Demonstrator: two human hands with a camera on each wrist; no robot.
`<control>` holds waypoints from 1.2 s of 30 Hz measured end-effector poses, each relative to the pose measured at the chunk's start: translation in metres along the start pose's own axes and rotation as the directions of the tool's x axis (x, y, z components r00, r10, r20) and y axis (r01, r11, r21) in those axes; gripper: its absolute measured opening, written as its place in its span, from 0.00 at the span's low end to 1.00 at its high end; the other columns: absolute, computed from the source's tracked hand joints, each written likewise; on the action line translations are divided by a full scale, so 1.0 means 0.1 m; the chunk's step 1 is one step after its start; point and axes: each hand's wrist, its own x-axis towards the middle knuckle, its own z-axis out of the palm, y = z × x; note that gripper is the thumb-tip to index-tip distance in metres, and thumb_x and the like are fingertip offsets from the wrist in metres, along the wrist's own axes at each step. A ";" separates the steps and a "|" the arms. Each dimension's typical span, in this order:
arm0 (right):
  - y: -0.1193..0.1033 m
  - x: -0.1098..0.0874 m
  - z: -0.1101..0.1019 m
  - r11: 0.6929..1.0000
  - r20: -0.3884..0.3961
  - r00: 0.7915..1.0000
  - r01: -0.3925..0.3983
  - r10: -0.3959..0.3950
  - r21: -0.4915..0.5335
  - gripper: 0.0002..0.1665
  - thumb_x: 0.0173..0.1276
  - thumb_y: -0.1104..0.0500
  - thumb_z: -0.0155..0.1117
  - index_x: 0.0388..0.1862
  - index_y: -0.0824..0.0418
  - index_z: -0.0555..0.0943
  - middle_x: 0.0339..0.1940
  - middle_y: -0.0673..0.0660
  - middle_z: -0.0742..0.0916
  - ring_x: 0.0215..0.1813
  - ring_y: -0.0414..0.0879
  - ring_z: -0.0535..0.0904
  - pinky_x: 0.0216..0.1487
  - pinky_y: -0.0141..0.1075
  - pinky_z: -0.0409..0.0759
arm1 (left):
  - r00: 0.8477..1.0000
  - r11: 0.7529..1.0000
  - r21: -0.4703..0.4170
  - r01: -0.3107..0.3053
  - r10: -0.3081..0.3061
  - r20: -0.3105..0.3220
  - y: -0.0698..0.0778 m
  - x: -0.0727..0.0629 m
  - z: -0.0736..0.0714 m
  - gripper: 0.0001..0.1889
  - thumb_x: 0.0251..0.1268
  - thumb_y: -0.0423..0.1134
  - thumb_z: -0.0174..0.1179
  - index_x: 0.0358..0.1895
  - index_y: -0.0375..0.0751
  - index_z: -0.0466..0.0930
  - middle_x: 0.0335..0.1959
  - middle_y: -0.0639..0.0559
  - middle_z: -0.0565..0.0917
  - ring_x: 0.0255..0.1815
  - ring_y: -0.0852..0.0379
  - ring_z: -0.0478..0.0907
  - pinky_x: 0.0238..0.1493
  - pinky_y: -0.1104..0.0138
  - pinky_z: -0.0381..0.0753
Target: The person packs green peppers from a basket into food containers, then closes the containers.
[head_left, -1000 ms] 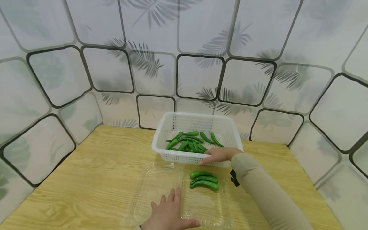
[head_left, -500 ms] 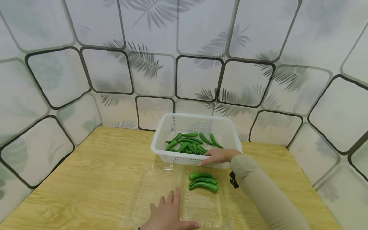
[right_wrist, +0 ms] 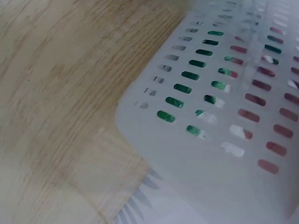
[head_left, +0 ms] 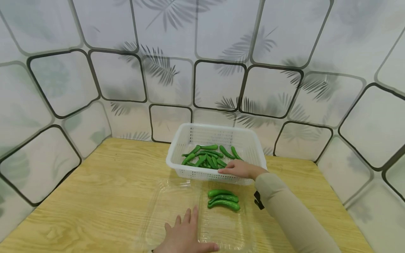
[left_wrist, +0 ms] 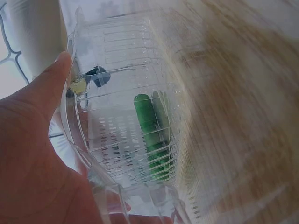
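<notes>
In the head view, my right hand (head_left: 238, 168) reaches over the front rim into a white slotted plastic basket (head_left: 172, 162). Its fingertips are hidden, so whether they hold anything is unclear. Several green chili peppers (head_left: 205, 154) lie in the basket beside that hand. Through the slots in the right wrist view, bits of green pepper (right_wrist: 182, 88) and of the hand show. My left hand (head_left: 185, 233) spreads its fingers over a clear plastic clamshell container (head_left: 158, 211), the thumb at its edge in the left wrist view. Three green peppers (head_left: 224, 200) lie side by side in the container's right half.
The basket stands at the back of a wood-grain table (head_left: 104, 186), close to a patterned wall covering (head_left: 218, 84). The container lies unfolded in front of the basket. A small black object (head_left: 258, 200) shows below the right sleeve.
My right hand has risen slightly and shifted within the basket, its thumb now higher at the front rim. The left hand and the three peppers in the container stay in place.
</notes>
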 end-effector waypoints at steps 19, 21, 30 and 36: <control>0.08 -0.22 0.12 0.979 -0.567 0.809 0.204 -0.156 0.021 0.06 0.61 0.59 0.67 0.32 0.58 0.78 0.36 0.52 0.82 0.38 0.46 0.81 0.40 0.41 0.79 | 1.000 1.000 0.003 -0.019 0.019 -0.019 0.01 -0.02 0.02 0.62 0.34 0.78 0.59 0.69 0.32 0.56 0.63 0.30 0.66 0.58 0.24 0.64 0.44 0.25 0.53; 0.07 -0.27 0.14 0.975 -0.589 0.796 0.213 -0.137 0.062 0.09 0.61 0.59 0.67 0.36 0.60 0.77 0.37 0.54 0.82 0.38 0.47 0.81 0.38 0.39 0.79 | 0.999 1.000 0.010 -0.026 0.027 -0.031 0.00 -0.03 0.02 0.63 0.34 0.78 0.58 0.69 0.32 0.56 0.63 0.30 0.66 0.57 0.24 0.64 0.43 0.25 0.53; 0.01 -0.50 0.27 0.949 -0.623 0.737 0.316 -0.262 -0.025 0.17 0.61 0.63 0.66 0.49 0.65 0.80 0.38 0.53 0.79 0.39 0.46 0.79 0.42 0.36 0.79 | 0.998 0.999 0.032 -0.034 0.036 -0.052 -0.01 -0.05 0.01 0.63 0.34 0.80 0.55 0.69 0.33 0.57 0.63 0.31 0.66 0.58 0.24 0.64 0.45 0.26 0.54; -0.06 -0.67 0.35 0.920 -0.631 0.676 0.348 -0.380 -0.181 0.12 0.58 0.64 0.69 0.42 0.62 0.82 0.37 0.50 0.81 0.37 0.43 0.78 0.34 0.34 0.78 | 0.996 0.998 0.044 -0.039 0.043 -0.074 0.00 -0.06 0.02 0.64 0.33 0.80 0.56 0.69 0.33 0.57 0.63 0.31 0.67 0.58 0.24 0.64 0.45 0.26 0.55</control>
